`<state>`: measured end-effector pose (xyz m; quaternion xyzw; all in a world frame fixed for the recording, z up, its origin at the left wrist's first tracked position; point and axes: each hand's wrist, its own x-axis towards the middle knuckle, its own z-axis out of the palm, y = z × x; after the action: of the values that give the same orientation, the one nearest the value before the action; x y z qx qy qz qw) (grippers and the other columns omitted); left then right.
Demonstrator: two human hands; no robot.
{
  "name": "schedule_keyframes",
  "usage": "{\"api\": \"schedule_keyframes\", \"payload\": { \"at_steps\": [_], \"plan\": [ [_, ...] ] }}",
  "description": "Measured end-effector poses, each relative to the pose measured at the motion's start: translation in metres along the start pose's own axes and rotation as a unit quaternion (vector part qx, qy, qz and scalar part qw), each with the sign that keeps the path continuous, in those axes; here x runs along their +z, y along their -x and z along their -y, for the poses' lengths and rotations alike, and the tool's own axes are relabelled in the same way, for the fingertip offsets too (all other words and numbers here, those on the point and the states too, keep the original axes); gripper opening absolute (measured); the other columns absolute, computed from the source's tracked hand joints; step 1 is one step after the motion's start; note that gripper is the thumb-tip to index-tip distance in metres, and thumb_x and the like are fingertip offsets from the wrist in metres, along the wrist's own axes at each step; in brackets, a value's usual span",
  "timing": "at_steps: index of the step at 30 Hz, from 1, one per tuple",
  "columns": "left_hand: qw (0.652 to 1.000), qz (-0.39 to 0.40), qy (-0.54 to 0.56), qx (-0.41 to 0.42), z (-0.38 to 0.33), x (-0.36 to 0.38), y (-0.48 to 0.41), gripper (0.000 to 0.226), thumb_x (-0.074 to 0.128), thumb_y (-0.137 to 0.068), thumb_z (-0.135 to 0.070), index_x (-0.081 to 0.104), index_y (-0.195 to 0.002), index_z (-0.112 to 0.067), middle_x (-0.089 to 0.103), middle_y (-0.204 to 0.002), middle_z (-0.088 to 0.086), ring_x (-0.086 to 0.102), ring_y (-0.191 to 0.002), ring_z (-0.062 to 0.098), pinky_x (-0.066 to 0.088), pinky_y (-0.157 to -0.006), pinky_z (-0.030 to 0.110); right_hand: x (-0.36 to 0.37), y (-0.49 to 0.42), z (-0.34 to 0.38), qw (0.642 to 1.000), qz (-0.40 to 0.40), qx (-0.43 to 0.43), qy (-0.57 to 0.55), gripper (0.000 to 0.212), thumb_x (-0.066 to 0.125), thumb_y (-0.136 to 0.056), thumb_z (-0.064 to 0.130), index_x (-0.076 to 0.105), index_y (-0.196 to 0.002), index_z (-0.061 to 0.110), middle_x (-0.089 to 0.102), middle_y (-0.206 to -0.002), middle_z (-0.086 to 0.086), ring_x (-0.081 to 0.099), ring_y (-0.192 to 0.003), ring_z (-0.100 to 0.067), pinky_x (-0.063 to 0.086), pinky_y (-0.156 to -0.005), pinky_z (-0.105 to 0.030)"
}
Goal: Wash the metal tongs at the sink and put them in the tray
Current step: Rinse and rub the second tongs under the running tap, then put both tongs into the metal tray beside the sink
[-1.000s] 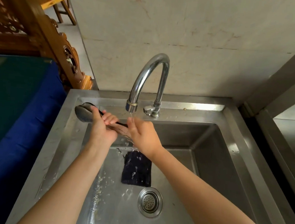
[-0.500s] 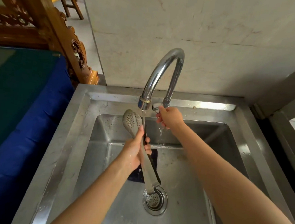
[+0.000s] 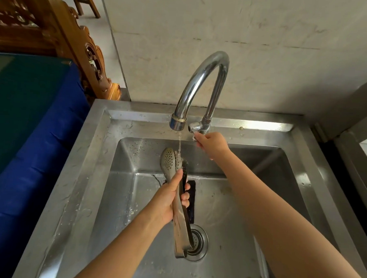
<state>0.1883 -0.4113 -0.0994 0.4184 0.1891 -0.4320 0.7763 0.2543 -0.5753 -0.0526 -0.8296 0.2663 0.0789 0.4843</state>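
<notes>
You have soft, even daylight here, bright enough to read everything. The strongest glare is a white strip along the back ledge of the sink (image 3: pixel 252 125), and long highlights run down the curve of the tap (image 3: pixel 192 86). Shadows in the basin are faint and soft-edged. Your wide lens bows the sink's straight edges and stretches the lower corners. The centre is sharp; the carved wood (image 3: pixel 91 57) at top left looks slightly soft.

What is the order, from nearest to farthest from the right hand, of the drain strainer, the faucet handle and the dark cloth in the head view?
1. The faucet handle, at the right hand's fingertips, at the back.
2. The dark cloth, on the sink's floor, in the middle.
3. The drain strainer, nearest the camera.
</notes>
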Motion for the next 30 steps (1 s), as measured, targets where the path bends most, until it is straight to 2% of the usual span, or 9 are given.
{"api": "schedule_keyframes", "payload": {
  "at_steps": [5, 8, 10, 15, 19, 21, 23, 26, 30],
  "plan": [
    [0.999, -0.013, -0.039, -0.007, 0.004, 0.005, 0.008, 0.055, 0.069, -0.067, -0.047, 0.064, -0.102, -0.004, 0.058, -0.061, 0.000, 0.051, -0.049, 0.010, 0.043, -0.040, 0.020, 0.004, 0.008, -0.011, 1.000, -0.001, 0.030, 0.008, 0.050, 0.047, -0.091, 0.050, 0.058, -0.060, 0.013, 0.058, -0.057, 0.000, 0.050, -0.051, -0.013, 0.045, -0.056, -0.027],
    [0.996, -0.006, -0.092, -0.013, 0.004, 0.010, 0.018, 0.049, 0.070, -0.068, -0.043, 0.064, -0.098, -0.005, 0.061, -0.063, 0.002, 0.055, -0.054, 0.013, 0.050, -0.048, 0.023, -0.006, 0.032, -0.025, 0.997, 0.012, 0.024, 0.079, 0.053, 0.038, -0.094, 0.052, 0.065, -0.086, 0.007, 0.064, -0.074, -0.002, 0.059, -0.068, -0.016, 0.047, -0.071, -0.031],
    [0.995, -0.004, -0.099, -0.015, 0.002, 0.023, 0.027, 0.042, 0.070, -0.073, -0.039, 0.062, -0.096, -0.005, 0.062, -0.066, 0.005, 0.057, -0.055, 0.015, 0.053, -0.052, 0.026, -0.019, 0.063, -0.042, 0.991, -0.011, 0.028, 0.132, 0.051, 0.035, -0.095, 0.049, 0.062, -0.095, 0.006, 0.062, -0.079, -0.004, 0.057, -0.077, -0.020, 0.044, -0.071, -0.030],
    [0.998, 0.030, -0.052, 0.018, 0.003, 0.091, 0.050, 0.045, 0.070, -0.071, -0.037, 0.056, -0.106, -0.013, 0.060, -0.082, 0.007, 0.056, -0.067, 0.017, 0.050, -0.067, 0.030, -0.065, 0.168, -0.075, 0.993, -0.031, 0.038, 0.106, 0.045, 0.037, -0.096, 0.043, 0.062, -0.107, 0.008, 0.067, -0.104, -0.011, 0.061, -0.102, -0.027, 0.040, -0.079, -0.029],
    [0.998, 0.064, 0.004, 0.018, 0.005, 0.162, 0.065, 0.040, 0.065, -0.081, -0.037, 0.054, -0.114, -0.016, 0.060, -0.090, 0.006, 0.058, -0.080, 0.017, 0.050, -0.075, 0.029, -0.113, 0.229, -0.052, 1.000, 0.016, 0.017, 0.019, 0.035, 0.040, -0.095, 0.044, 0.062, -0.107, 0.019, 0.062, -0.093, 0.009, 0.057, -0.093, -0.010, 0.041, -0.071, -0.014],
    [0.995, 0.095, 0.021, 0.021, 0.005, 0.197, 0.074, 0.038, 0.062, -0.083, -0.038, 0.054, -0.114, -0.017, 0.059, -0.089, 0.004, 0.058, -0.081, 0.016, 0.048, -0.079, 0.028, -0.141, 0.245, -0.036, 0.998, 0.026, -0.014, 0.047, 0.032, 0.042, -0.095, 0.044, 0.060, -0.108, 0.020, 0.060, -0.092, 0.010, 0.056, -0.086, -0.007, 0.040, -0.069, -0.011],
    [0.991, 0.129, 0.037, 0.028, 0.005, 0.229, 0.083, 0.042, 0.059, -0.085, -0.041, 0.051, -0.116, -0.014, 0.057, -0.086, 0.003, 0.058, -0.080, 0.015, 0.047, -0.080, 0.028, -0.168, 0.256, -0.022, 0.994, 0.010, -0.037, 0.098, 0.033, 0.047, -0.093, 0.043, 0.056, -0.111, 0.017, 0.063, -0.095, 0.005, 0.058, -0.082, -0.009, 0.045, -0.069, -0.017],
    [0.981, 0.186, 0.041, 0.041, 0.001, 0.271, 0.095, 0.049, 0.059, -0.084, -0.043, 0.048, -0.119, -0.011, 0.056, -0.082, 0.003, 0.058, -0.076, 0.014, 0.047, -0.077, 0.029, -0.203, 0.270, -0.006, 0.993, -0.041, -0.051, 0.096, 0.030, 0.049, -0.093, 0.037, 0.055, -0.111, 0.014, 0.069, -0.098, -0.007, 0.066, -0.084, -0.021, 0.055, -0.081, -0.038],
    [0.965, 0.256, 0.016, 0.059, -0.005, 0.307, 0.115, 0.048, 0.069, -0.075, -0.030, 0.053, -0.115, -0.010, 0.059, -0.092, 0.003, 0.059, -0.092, 0.016, 0.049, -0.082, 0.034, -0.249, 0.289, 0.016, 0.993, -0.078, -0.077, 0.050, 0.025, 0.046, -0.094, 0.035, 0.056, -0.099, 0.012, 0.065, -0.078, -0.002, 0.061, -0.056, -0.010, 0.053, -0.055, -0.020]
  ]
}}
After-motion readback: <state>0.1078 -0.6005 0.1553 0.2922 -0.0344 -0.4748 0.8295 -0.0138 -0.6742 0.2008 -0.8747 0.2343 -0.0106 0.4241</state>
